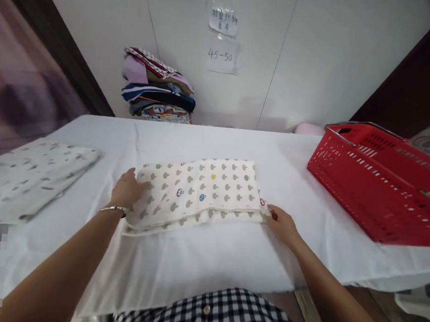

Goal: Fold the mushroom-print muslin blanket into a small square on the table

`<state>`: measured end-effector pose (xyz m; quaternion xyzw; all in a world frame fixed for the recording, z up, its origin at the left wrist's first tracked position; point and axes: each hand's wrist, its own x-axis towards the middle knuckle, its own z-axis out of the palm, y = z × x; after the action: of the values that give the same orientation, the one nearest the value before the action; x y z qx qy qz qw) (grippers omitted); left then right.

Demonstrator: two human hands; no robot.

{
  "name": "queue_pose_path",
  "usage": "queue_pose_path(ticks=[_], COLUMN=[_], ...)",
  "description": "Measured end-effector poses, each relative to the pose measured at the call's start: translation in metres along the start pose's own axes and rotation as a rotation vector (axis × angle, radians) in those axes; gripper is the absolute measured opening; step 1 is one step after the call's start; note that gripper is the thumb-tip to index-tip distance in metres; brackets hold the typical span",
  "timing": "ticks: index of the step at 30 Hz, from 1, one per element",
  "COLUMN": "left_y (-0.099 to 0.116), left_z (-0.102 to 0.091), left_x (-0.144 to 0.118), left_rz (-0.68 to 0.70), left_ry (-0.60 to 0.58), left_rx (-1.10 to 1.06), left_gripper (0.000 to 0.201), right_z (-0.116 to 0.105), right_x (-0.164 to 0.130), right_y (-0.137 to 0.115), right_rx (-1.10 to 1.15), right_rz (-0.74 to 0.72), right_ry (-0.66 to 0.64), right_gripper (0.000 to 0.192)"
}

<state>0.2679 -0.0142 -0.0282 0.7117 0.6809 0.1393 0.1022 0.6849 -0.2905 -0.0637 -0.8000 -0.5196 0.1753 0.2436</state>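
White-covered table (207, 264) | left hand (126, 190) laid flat, right hand (282, 225) pinching edge | folded mushroom-print cloth (198, 189) was held

We see a red plastic basket (380, 186) tilted at the right of the white-covered table (207, 259), another folded patterned cloth (27, 176) lying at its left, a stack of folded fabrics (157, 87) against the wall and two paper notes (222, 40) taped above
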Motion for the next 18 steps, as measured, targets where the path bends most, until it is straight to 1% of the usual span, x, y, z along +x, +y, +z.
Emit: queue_pose_path(ticks=[2, 4, 6, 8, 10, 12, 15, 18], left_y=[0.011, 0.019, 0.023, 0.023, 0.021, 0.018, 0.017, 0.020], left_z=[-0.003, -0.001, 0.006, 0.014, 0.021, 0.024, 0.023, 0.019], left_x=[-0.024, -0.050, -0.074, -0.092, -0.103, -0.109, -0.114, -0.121], left_rz=[0.139, 0.350, 0.548, 0.669, 0.712, 0.719, 0.758, 0.801], left_ry=[0.091, 0.142, 0.129, 0.089, 0.068, 0.071, 0.086, 0.073], left_rx=[0.038, -0.015, -0.104, -0.146, -0.129, -0.089, -0.027, 0.048], left_gripper=[0.058, 0.044, 0.036, 0.033, 0.032, 0.033, 0.032, 0.029], right_z=[-0.004, -0.008, -0.010, -0.009, -0.006, -0.003, -0.001, -0.001], right_x=[-0.004, -0.001, 0.004, 0.010, 0.016, 0.022, 0.026, 0.027], right_y=[0.000, -0.006, -0.016, -0.024, -0.030, -0.032, -0.032, -0.034], right_rx=[-0.040, -0.080, -0.123, -0.183, -0.251, -0.326, -0.440, -0.522], right_rz=[-0.078, -0.228, -0.377, -0.484, -0.544, -0.570, -0.579, -0.578], right_ry=[0.121, 0.189, 0.162, 0.071, -0.018, -0.067, -0.089, -0.109], right_gripper=[0.041, 0.040, 0.038, 0.036, 0.034, 0.031, 0.029, 0.030])
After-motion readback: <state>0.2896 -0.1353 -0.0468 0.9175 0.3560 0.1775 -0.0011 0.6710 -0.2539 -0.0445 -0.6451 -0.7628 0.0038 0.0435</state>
